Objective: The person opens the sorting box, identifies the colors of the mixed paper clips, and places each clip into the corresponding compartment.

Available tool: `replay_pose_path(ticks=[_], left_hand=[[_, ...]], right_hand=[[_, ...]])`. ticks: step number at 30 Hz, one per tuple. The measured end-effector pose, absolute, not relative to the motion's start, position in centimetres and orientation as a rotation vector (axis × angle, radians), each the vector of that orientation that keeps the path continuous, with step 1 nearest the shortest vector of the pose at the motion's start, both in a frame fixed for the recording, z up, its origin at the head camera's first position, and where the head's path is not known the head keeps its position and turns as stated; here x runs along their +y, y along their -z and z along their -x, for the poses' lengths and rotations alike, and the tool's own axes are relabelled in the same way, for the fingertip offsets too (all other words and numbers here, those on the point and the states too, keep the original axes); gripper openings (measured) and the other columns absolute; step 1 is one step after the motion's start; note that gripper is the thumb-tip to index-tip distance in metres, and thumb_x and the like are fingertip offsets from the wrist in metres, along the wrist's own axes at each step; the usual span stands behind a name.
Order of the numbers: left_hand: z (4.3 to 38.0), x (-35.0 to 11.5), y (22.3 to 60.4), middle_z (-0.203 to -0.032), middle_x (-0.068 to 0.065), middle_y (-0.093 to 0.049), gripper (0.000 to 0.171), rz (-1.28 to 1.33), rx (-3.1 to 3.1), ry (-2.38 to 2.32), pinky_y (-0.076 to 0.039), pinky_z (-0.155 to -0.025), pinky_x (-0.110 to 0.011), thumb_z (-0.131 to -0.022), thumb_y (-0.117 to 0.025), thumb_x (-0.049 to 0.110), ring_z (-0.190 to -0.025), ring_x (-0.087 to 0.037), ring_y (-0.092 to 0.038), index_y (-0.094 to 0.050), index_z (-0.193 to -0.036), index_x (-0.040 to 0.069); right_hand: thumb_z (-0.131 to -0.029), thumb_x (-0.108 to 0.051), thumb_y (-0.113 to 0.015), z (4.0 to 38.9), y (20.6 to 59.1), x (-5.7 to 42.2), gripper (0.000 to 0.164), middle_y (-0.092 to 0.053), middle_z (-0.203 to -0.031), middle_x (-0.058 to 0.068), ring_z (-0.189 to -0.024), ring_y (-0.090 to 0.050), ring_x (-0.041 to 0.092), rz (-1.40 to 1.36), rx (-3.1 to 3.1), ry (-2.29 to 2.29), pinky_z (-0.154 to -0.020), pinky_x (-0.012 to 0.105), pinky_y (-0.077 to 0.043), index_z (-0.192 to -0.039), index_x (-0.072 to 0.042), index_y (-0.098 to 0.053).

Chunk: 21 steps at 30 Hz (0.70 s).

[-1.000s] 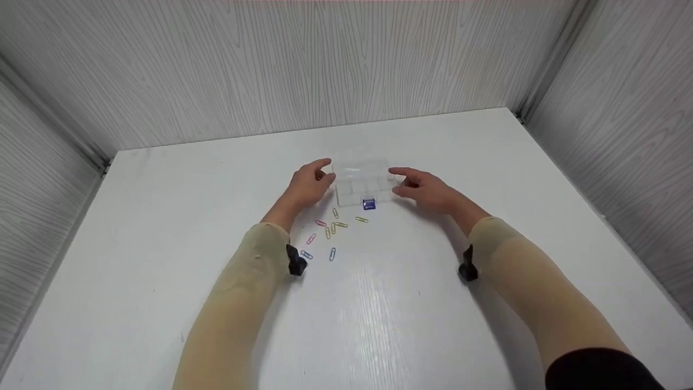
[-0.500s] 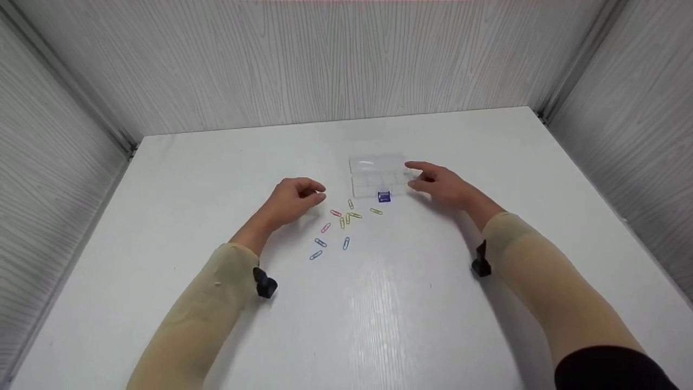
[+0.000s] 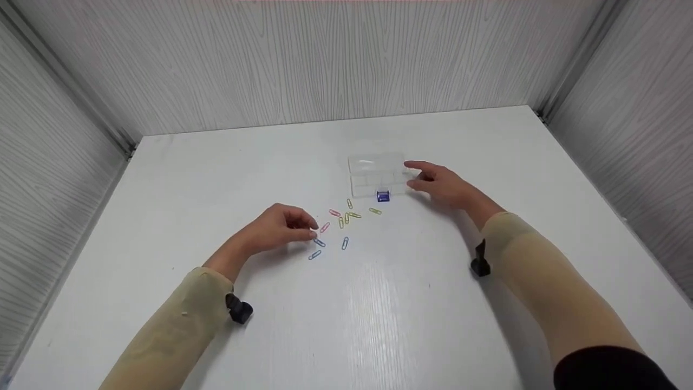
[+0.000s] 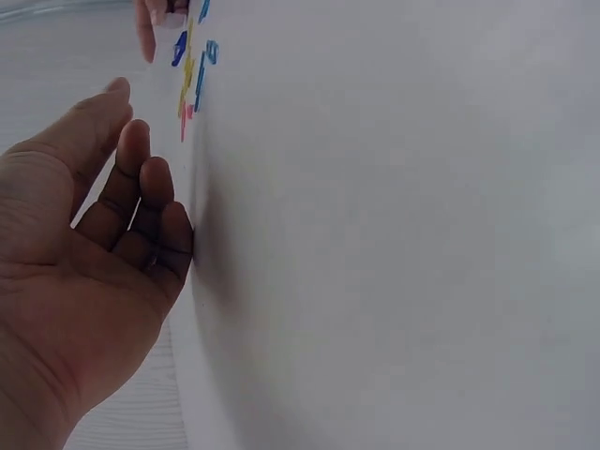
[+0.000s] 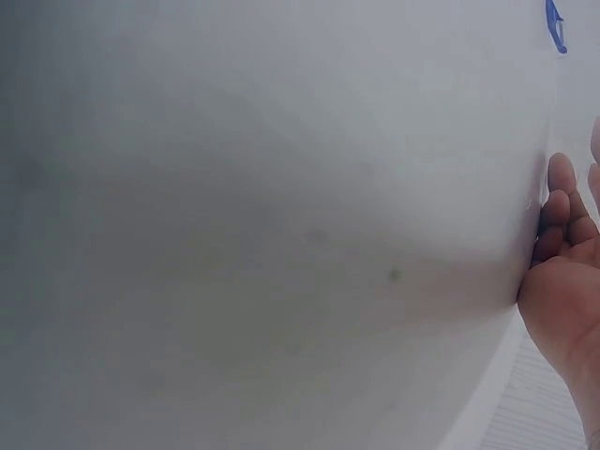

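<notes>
A clear plastic compartment box (image 3: 373,190) lies with its lid (image 3: 379,161) folded back, a dark blue latch (image 3: 383,196) on its near side. My right hand (image 3: 446,187) rests at the box's right edge, thumb and index finger spread along it. In front of the box are scattered paper clips: several yellow ones, a pink clip (image 3: 325,227), a red clip (image 3: 335,213) and blue ones. My left hand (image 3: 276,230) hovers at their left, fingertips close to a blue clip (image 3: 320,243). The left wrist view shows its fingers (image 4: 157,178) loosely bent, with nothing between them.
The white table (image 3: 379,303) is bounded by a pale wood-grain panel (image 3: 325,59) at the back and similar panels on both sides. Two more blue paper clips, one of them here (image 3: 345,243), lie nearest the front.
My left hand has left the box's left side and come back toward me, to the left of the paper clips. The right hand has stayed at the box. The head view has shifted slightly.
</notes>
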<state>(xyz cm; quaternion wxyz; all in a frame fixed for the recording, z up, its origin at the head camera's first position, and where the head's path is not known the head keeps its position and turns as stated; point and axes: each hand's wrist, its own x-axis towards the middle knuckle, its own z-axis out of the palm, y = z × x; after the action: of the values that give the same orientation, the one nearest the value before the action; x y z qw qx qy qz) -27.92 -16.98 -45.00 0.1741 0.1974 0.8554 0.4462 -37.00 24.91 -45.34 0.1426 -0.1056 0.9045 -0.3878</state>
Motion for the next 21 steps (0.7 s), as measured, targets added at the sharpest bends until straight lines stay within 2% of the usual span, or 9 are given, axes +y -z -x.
replay_pose_path(ticks=[6,14,21], left_hand=[[26.7,-17.3,45.3,-0.099,0.001,-0.075,0.015,-0.63,2.406,-1.188,-0.048,-0.081,-0.033,-0.093,-0.085,0.023,-0.092,-0.021,-0.059,-0.082,-0.106,0.017],[25.2,-18.1,45.6,-0.102,0.005,-0.075,0.015,-0.645,2.455,-1.102,-0.051,-0.091,-0.039,-0.091,-0.087,0.022,-0.094,-0.019,-0.064,-0.083,-0.105,0.02],[25.4,-17.6,46.1,-0.101,0.008,-0.073,0.015,-0.678,2.481,-1.063,-0.047,-0.095,-0.041,-0.09,-0.088,0.02,-0.098,-0.019,-0.061,-0.083,-0.103,0.023]], right_hand=[[-0.104,-0.049,-0.066,36.9,45.2,24.9,0.062,-0.055,-0.131,0.01,-0.12,-0.048,0.029,0.306,2.613,1.113,-0.105,0.047,-0.037,-0.161,-0.036,-0.045],[-0.104,-0.05,-0.066,36.9,45.2,24.6,0.061,-0.054,-0.132,0.009,-0.122,-0.047,0.029,0.296,2.604,1.113,-0.107,0.048,-0.037,-0.161,-0.038,-0.045],[-0.105,-0.044,-0.067,37.1,45.5,24.9,0.061,-0.06,-0.121,0.009,-0.104,-0.052,0.026,0.335,2.603,1.162,-0.091,0.041,-0.042,-0.161,-0.032,-0.046]])
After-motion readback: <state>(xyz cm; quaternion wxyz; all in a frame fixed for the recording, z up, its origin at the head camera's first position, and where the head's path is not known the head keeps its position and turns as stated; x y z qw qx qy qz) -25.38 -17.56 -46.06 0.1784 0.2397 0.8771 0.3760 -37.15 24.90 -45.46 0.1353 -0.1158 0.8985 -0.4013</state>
